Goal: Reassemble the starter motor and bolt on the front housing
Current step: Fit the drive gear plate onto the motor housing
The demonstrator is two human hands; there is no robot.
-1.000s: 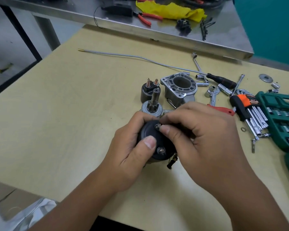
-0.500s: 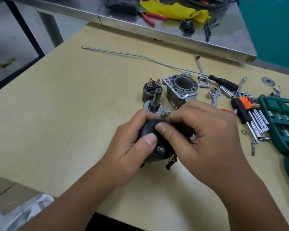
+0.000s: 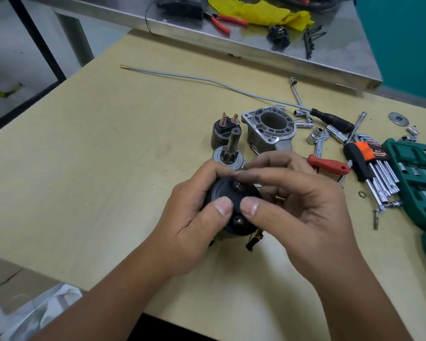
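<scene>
A: Your left hand is wrapped round the black motor body, thumb pressed on its end cap, holding it tilted just above the surface. Why that way?

B: Judging by the pose, so the cap faces you and both through-bolt heads show. The upper bolt sits just under your right fingers; the lower bolt lies between your thumbs.

A: And your right hand?

B: Fingers loosely curled over the top of the body, thumb on the cap beside the left thumb. It steadies rather than pinches.

A: What has changed?

B: Half a second ago your right thumb and forefinger covered the upper bolt, apparently turning it. Now they have lifted off and the head is exposed.

A: The rest?

B: The front housing, solenoid and pinion shaft stand beyond your hands, not yet fitted.
</scene>
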